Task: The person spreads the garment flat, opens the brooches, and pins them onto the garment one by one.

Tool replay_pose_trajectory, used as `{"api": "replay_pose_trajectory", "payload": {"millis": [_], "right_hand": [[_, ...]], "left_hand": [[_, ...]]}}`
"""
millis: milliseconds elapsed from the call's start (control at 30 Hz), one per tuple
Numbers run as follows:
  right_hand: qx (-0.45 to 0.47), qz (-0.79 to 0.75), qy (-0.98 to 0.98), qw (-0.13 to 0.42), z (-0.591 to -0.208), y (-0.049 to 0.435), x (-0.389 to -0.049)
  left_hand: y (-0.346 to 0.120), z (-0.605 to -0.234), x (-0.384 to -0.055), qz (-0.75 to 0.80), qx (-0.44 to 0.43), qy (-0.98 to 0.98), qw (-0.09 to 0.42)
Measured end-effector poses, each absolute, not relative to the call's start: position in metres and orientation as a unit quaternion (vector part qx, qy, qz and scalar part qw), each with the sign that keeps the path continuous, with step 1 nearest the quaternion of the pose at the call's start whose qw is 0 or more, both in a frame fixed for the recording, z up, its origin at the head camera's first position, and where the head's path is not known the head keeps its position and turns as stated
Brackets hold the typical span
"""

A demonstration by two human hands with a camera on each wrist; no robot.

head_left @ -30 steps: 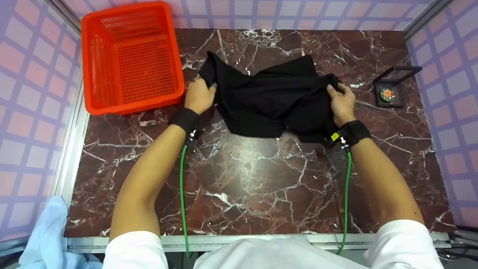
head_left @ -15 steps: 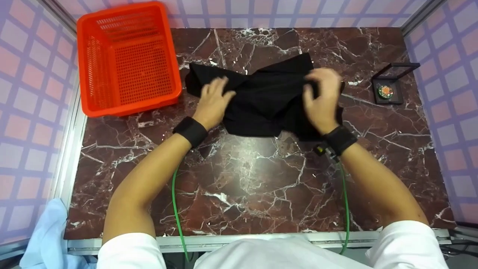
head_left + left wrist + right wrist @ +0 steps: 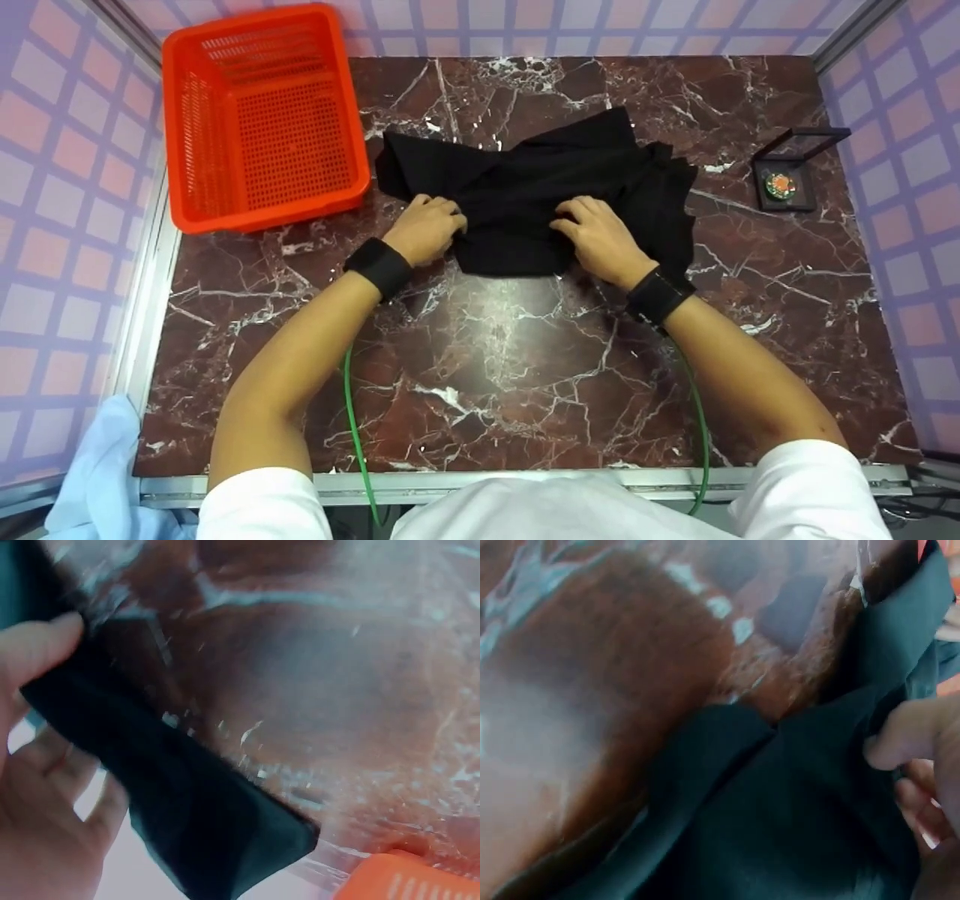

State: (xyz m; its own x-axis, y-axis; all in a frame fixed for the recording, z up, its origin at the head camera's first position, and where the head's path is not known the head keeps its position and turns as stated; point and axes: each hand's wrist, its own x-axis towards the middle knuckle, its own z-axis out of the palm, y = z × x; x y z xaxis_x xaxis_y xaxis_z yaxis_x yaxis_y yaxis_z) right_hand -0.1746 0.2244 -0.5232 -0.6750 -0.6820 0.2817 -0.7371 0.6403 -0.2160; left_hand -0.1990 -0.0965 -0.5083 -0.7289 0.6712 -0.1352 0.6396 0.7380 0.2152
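Observation:
A crumpled black garment (image 3: 517,176) lies spread across the middle of the marbled table; folds hide its exact kind. My left hand (image 3: 427,229) grips its near left edge. In the left wrist view, the thumb lies over the black fabric (image 3: 187,802) and the fingers are on its other side. Farther right, my right hand (image 3: 604,244) pinches the garment's near middle part. Up close in the right wrist view, the thumb (image 3: 900,742) presses on the cloth (image 3: 802,817), with curled fingers beside it.
At the far left stands a red plastic basket (image 3: 268,216). A small black case (image 3: 799,199) with its lid raised holds a round chip-like disc (image 3: 780,186) at the right. Light blue cloth (image 3: 97,480) hangs by the front left corner. Green cables (image 3: 358,442) trail from both wrists.
Both hands let go of the garment's far-apart ends, moved inward and nearer, and took hold at its front edge. The raised left end now lies flat.

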Motion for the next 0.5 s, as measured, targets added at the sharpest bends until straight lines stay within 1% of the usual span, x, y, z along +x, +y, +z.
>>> {"api": "replay_pose_trajectory", "payload": {"millis": [133, 200, 367, 500], "right_hand": [[0.366, 0.144, -0.918, 0.055, -0.526, 0.229, -0.174], [0.354, 0.139, -0.924, 0.045, -0.527, 0.231, -0.173], [0.345, 0.144, -0.928, 0.013, -0.523, 0.234, -0.171], [0.366, 0.19, -0.909, -0.051, -0.513, 0.239, -0.17]], "left_hand": [[-0.102, -0.495, -0.2, 0.126, 0.341, 0.918, 0.16], [-0.104, -0.489, -0.2, 0.16, 0.338, 0.91, 0.181], [-0.107, -0.478, -0.202, 0.264, 0.325, 0.883, 0.21], [-0.11, -0.472, -0.205, 0.349, 0.319, 0.85, 0.233]]}}
